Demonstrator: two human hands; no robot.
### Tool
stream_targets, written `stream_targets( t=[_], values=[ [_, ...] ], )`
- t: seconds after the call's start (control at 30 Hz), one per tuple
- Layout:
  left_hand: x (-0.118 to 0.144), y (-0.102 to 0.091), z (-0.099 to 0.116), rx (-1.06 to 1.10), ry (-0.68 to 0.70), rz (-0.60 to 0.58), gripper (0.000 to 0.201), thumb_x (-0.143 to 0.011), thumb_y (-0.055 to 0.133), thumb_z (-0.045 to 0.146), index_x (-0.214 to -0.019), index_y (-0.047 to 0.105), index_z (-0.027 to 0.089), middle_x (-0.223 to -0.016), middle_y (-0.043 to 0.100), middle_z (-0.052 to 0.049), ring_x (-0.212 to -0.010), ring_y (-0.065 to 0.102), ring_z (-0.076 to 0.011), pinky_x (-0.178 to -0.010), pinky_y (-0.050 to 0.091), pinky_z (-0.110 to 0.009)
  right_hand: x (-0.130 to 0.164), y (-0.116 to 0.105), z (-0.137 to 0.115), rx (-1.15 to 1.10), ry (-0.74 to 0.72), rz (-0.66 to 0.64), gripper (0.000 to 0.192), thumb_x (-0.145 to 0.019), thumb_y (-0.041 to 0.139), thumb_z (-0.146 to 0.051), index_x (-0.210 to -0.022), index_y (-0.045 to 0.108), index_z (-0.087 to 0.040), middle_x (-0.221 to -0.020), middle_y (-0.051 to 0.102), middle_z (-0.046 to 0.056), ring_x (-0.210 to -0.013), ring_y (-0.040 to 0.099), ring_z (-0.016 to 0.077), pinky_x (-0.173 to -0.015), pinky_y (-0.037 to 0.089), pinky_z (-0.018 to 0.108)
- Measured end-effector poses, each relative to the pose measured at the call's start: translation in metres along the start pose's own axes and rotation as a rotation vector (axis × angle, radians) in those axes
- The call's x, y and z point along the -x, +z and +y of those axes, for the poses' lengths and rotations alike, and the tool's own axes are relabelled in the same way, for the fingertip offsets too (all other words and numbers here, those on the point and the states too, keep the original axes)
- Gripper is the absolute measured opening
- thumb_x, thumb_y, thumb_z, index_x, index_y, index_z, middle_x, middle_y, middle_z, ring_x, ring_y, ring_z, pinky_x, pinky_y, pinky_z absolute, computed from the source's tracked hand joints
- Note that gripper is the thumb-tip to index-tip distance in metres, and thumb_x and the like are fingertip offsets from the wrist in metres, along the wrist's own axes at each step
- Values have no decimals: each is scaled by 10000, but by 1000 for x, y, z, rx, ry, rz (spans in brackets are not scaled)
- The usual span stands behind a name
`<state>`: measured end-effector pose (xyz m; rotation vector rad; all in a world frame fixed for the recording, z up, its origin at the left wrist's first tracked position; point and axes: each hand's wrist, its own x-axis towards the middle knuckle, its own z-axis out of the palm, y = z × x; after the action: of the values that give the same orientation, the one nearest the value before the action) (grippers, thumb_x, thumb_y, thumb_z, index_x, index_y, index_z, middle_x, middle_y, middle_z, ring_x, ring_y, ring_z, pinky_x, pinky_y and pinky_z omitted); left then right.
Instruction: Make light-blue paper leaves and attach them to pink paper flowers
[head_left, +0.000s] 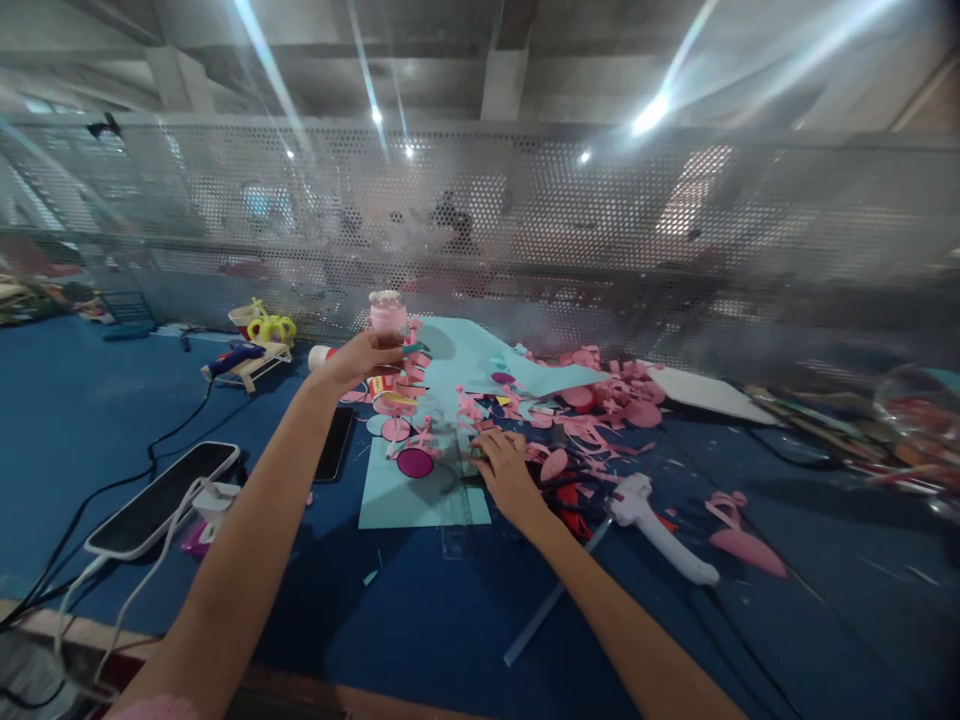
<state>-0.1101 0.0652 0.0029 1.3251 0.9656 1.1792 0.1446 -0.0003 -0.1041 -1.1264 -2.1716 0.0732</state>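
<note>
My left hand is raised over the blue table and grips a small pink jar with a whitish top. My right hand rests palm down on a light blue paper sheet, its fingers among pink paper cut-outs; a clear ruler lies under its fingertips. A dark pink paper circle sits on the sheet just left of that hand. Whether the right hand pinches anything is hidden.
A white glue gun lies right of my right arm. A black phone and a white-edged dark tablet with cables lie at left. Another glue gun on a stand is far left. A perforated metal screen backs the table.
</note>
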Motion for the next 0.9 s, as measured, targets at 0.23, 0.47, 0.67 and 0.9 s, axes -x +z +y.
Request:
stream_targets(
  t=[0.23, 0.47, 0.67, 0.9],
  values=[
    [4, 30, 2, -63, 8, -59, 262, -612, 724, 216, -818, 577, 151, -722, 639, 1, -618, 625, -96, -557, 444, -187, 1, -5, 16, -326, 211, 226, 148, -765, 554, -336, -806, 568, -194, -856, 586, 50, -816, 545, 207, -751, 404, 378],
    [14, 62, 6, -117, 138, -130, 165, -632, 701, 208, -767, 624, 152, -696, 627, 18, -605, 557, -51, -564, 406, -163, -2, -15, 17, -1092, 608, 407, 289, -624, 679, -409, -796, 540, -222, -582, 559, -61, -478, 503, 88, -461, 422, 220],
    [10, 80, -19, -46, -38, -293, 222, -623, 716, 249, -790, 614, 142, -731, 645, 0, -665, 595, -84, -664, 467, -224, -6, -22, 10, -1341, 675, 553, 307, -523, 763, -351, -704, 566, -202, -638, 569, -77, -543, 537, 53, -500, 457, 176],
    [-7, 70, -45, -32, -117, -242, 306, -590, 747, 270, -806, 584, 127, -710, 637, -21, -644, 622, -116, -687, 500, -291, -5, -25, 7, -1434, 659, 522, 277, -530, 772, -338, -677, 575, -208, -656, 562, -83, -550, 535, 49, -506, 476, 180]
  ],
)
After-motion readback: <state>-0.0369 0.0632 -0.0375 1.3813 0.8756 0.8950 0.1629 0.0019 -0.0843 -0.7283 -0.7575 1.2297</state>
